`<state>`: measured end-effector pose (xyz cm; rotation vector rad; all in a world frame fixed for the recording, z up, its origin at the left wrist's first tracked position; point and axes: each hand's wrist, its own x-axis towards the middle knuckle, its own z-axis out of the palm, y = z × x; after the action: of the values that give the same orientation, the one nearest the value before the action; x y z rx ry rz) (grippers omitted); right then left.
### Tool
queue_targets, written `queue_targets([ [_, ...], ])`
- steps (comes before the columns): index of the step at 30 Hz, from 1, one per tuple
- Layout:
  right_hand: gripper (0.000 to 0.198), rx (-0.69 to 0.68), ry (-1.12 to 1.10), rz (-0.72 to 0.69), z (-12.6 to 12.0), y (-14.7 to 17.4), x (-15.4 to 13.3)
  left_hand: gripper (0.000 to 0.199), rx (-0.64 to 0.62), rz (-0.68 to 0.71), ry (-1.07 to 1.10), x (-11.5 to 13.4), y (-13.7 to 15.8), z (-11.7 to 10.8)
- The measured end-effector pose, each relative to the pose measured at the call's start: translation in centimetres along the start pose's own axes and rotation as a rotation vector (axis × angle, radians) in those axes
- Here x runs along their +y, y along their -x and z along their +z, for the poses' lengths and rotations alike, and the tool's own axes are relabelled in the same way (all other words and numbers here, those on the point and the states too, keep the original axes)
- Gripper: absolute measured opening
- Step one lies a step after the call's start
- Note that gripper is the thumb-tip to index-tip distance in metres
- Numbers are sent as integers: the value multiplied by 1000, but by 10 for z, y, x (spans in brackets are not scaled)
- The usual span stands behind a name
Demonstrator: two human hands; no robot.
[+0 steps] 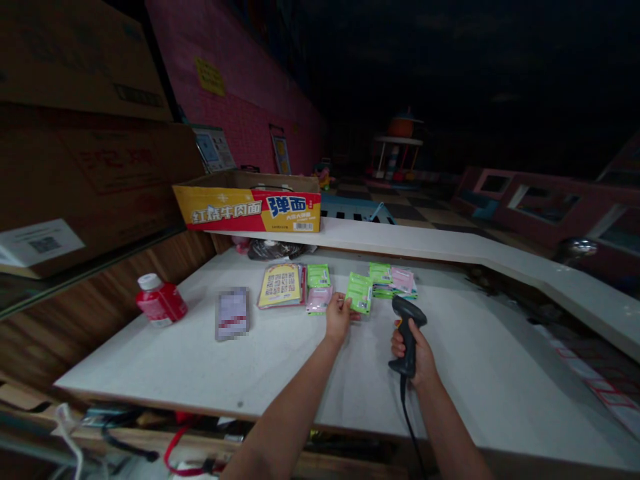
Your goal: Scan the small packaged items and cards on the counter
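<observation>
Pinched in my left hand (pixel 339 319) is a green packet (pixel 359 292), its face with a small white label turned toward me. My right hand (pixel 421 352) is wrapped around the handle of a black barcode scanner (pixel 409 333), whose head tilts toward the packet and whose cable hangs over the table's front edge. To the left lie another green packet (pixel 318 275) and a pink packet (pixel 319 299). Behind the scanner, more green packets (pixel 380 272) and a pink packet (pixel 402 280) sit in a small overlapping pile.
On the white table (pixel 190 367) are a booklet with printed codes (pixel 280 285), a blurred-out card (pixel 232 313) and a red bottle with white cap (pixel 161 300). An open carton (pixel 250 208) stands on the raised back ledge (pixel 400 235). Large cardboard boxes (pixel 95 160) fill the left side.
</observation>
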<state>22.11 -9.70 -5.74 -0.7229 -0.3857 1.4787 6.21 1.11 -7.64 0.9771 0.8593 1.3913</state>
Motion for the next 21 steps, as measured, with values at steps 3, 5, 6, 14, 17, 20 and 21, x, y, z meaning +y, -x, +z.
queue_targets([
  [3, 42, 7, -22, -2, -2, 0, 0, 47, 97, 46, 19, 4, 5, -4],
  [5, 41, 6, -28, 2, -2, 0, -1, 47, 201, 95, 35, 8, 8, -11],
  [6, 41, 5, -29, 8, -2, 0, -1, 48, 259, 119, 41, 10, 8, -15],
  [14, 43, 9, -9, 2, 2, 3, -2, 46, 463, 112, 35, 23, -8, -44],
  [17, 42, 19, 2, -11, 2, 3, -2, 39, 466, 105, 75, 25, -3, -48],
  [20, 42, 21, -16, -2, 1, 3, -3, 30, 421, 72, 121, 29, 12, -50],
  [21, 42, 20, -21, 5, 1, 3, -3, 28, 392, 60, 106, 30, 17, -52],
])
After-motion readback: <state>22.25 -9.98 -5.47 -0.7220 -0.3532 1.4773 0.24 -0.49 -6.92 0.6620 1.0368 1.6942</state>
